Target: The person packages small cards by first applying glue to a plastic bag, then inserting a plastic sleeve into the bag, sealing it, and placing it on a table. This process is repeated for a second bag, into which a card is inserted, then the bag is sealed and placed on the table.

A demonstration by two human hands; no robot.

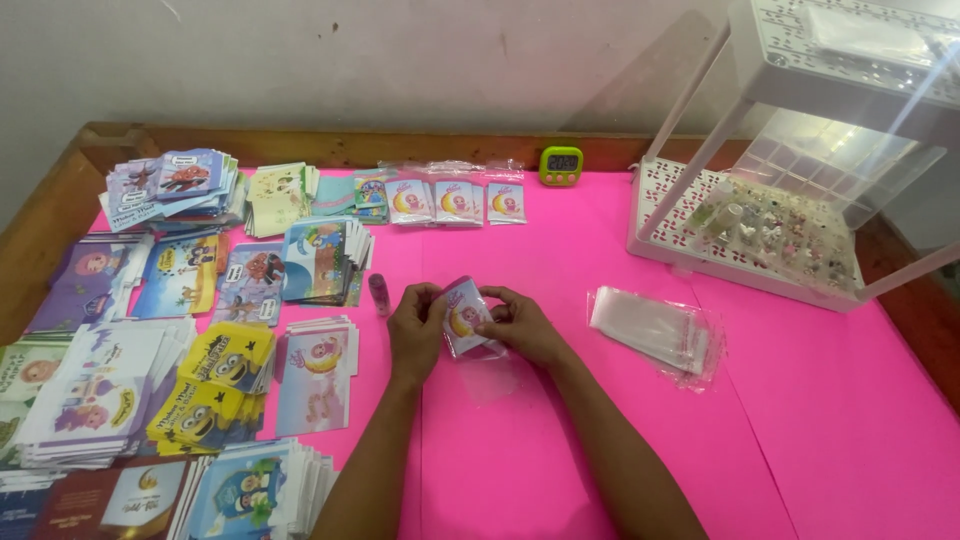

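The pink table [800,440] fills almost everything in front of me, with a brown wooden rim running along its far edge and down its left side. At the far right corner stands a white plastic rack [790,150] with perforated shelves; its lower shelf holds a scatter of small trinkets too tiny for me to make out. Along the left edge and down to the near left corner lie my stacks of printed cartoon envelopes [150,330], spread in overlapping piles of purple, blue and yellow. Right of the middle of the table rests a loose pile of clear plastic sleeves [655,335], well apart from my hands. By the far edge, near the middle, sits a row of already bagged packets [455,200], and just beside them to the right a little green digital timer [561,165]. A small pink tube [379,293] stands just beside my left hand.

At the centre of the table my left hand [415,335] and right hand [525,328] are both closed in a pinch on one small envelope [462,315], pink and white with a yellow crescent, held tilted between them. A clear sleeve [495,368] hangs from under it down onto the pink surface.
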